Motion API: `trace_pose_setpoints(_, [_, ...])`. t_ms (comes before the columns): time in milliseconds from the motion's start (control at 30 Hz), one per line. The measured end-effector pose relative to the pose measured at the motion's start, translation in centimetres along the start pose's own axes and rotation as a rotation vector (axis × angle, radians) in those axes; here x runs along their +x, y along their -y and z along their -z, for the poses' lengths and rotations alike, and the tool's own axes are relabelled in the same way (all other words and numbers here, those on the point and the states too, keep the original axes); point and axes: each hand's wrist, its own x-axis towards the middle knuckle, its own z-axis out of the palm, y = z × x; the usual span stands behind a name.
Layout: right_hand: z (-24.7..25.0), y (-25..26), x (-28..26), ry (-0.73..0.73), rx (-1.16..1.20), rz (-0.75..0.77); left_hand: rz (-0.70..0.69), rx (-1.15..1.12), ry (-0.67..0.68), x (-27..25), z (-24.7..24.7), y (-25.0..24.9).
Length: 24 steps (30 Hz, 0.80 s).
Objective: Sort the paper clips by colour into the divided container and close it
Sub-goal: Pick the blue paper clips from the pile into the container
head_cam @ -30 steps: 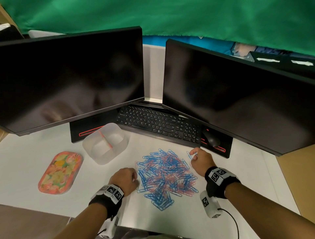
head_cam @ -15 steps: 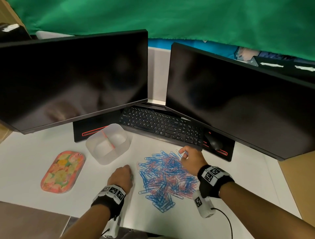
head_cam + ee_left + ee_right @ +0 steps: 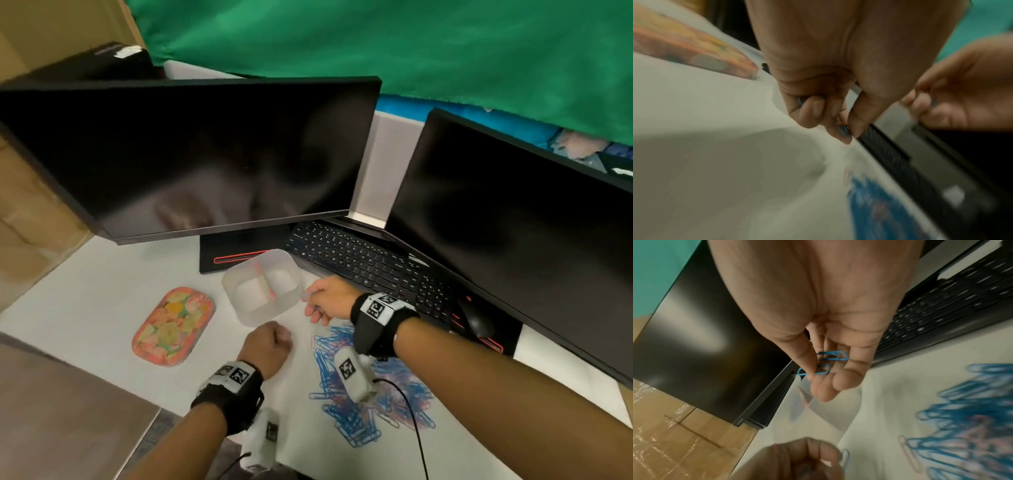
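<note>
- Right hand (image 3: pixel 327 298) has left the pile (image 3: pixel 363 383) at lower centre — now beside the container (image 3: pixel 262 313), grip pinching blue clips (image 3: pixel 823 363).
- Left hand (image 3: pixel 270 344) — fisted on a blue clip (image 3: pixel 843 130) — follows; drop-off looks imminent.
- Lid (image 3: pixel 173 325) lies centre-left on the counter.

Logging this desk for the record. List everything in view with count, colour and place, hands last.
clip pile: many, blue and pink, desk right of centre
container: one, clear, divided, open, desk centre
lid: one, floral pink, left of container
monitors: two, black, behind
keyboard: one, black, under monitors
mouse: one, black, far right
cloth: green, above monitors
left hand: curled, grips blue clips
right hand: pinches blue clips beside container
</note>
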Motion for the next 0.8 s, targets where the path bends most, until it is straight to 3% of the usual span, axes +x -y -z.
trace_pose_setpoints(133, [-2.1,3.3,2.4,0.056,-0.002,-0.005,0.146,-0.539,-0.04,1.2,4.6,-1.7])
trace_pose_setpoints(267, [-3.9,5.7,3.9,0.036,-0.024,-0.002,0.202,-0.791,-0.134,2.1,8.4,-2.8])
trace_pose_setpoints(533, [-4.2,7.3,5.2,-0.009,-0.137,0.039,0.332,-0.855,-0.164,4.2,10.2,-3.1])
trace_pose_setpoints(800, [-1.1,4.8,3.6,-0.081,-0.011,0.029,0.226,-0.602,-0.176,4.4,9.6,-3.4])
